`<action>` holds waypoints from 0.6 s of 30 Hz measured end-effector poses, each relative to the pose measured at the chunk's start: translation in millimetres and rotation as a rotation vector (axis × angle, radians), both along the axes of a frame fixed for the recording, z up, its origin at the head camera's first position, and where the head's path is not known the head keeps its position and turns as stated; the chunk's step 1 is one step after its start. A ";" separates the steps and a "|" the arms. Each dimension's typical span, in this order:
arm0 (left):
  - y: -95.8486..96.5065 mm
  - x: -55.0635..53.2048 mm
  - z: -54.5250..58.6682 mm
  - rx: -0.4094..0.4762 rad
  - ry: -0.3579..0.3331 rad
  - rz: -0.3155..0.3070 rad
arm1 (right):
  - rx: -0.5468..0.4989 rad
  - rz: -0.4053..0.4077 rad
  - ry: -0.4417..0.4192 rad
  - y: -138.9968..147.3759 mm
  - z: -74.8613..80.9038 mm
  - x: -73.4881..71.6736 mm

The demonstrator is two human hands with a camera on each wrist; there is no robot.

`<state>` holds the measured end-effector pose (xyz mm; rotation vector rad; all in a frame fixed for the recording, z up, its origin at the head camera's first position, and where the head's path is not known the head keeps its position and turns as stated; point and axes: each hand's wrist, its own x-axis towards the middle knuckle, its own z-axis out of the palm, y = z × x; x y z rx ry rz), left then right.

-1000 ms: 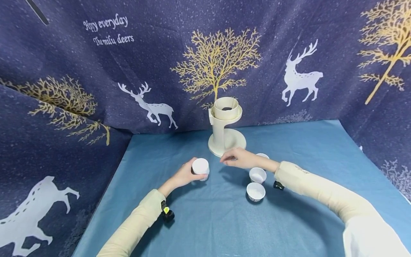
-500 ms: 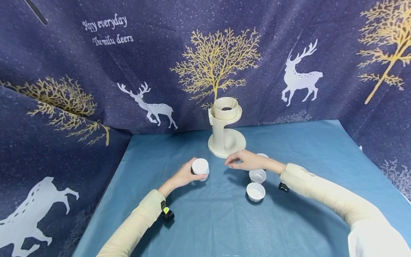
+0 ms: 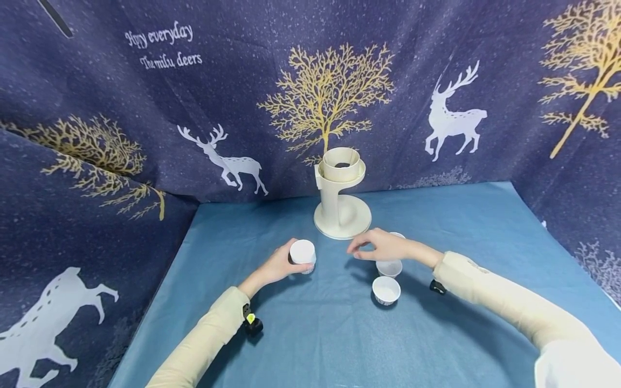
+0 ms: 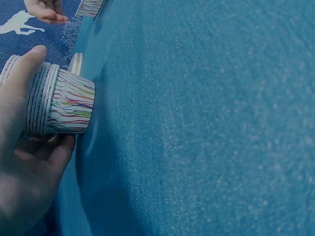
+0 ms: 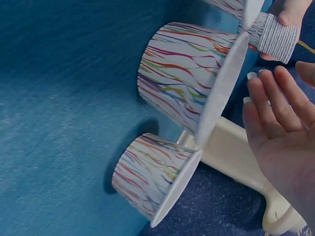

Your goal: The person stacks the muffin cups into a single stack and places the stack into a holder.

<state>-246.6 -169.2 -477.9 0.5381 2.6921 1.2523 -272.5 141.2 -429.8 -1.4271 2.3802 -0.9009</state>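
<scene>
My left hand [image 3: 276, 266] grips a nested stack of white paper baking cups [image 3: 303, 253]. The left wrist view shows colourful wavy stripes on the stack's lowest cup [image 4: 73, 101], with the thumb on one side and fingers on the other. My right hand [image 3: 383, 246] is above the table with nothing in it, its fingers loosely bent in the right wrist view. Below and beside it, three single baking cups stand in a row: the front cup [image 3: 386, 291], the middle cup [image 3: 390, 268], partly covered by the hand, and the back cup [image 3: 398, 235], mostly hidden behind it.
A cream stand [image 3: 330, 210] with a round base and a funnel-like cup [image 3: 342, 165] in its top ring is at the back of the blue-covered table [image 3: 310, 334]. A dark blue curtain [image 3: 233, 97] with deer and trees hangs behind and at both sides.
My right hand has drawn back to the right, away from the stack and over the row of cups. The left hand and its stack have stayed put.
</scene>
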 end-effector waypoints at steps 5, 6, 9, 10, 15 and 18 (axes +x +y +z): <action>0.7 1.2 0.2 -0.005 0.000 0.005 | -0.018 -0.009 -0.008 6.3 -0.4 5.2; 0.8 1.2 0.2 -0.007 -0.004 0.009 | -0.016 -0.010 -0.009 7.8 -0.8 6.2; 0.7 0.9 -0.5 -0.004 -0.010 0.011 | -0.001 -0.022 -0.015 11.9 -1.5 9.8; 0.5 0.7 -0.9 -0.005 -0.013 0.013 | 0.004 -0.026 -0.018 12.9 -1.8 11.0; 0.0 -0.1 -2.3 -0.005 -0.020 0.023 | 0.016 -0.041 -0.012 16.5 -3.7 15.4; -0.2 0.1 -2.5 -0.005 -0.013 0.019 | 0.032 -0.044 0.005 18.3 -4.4 18.0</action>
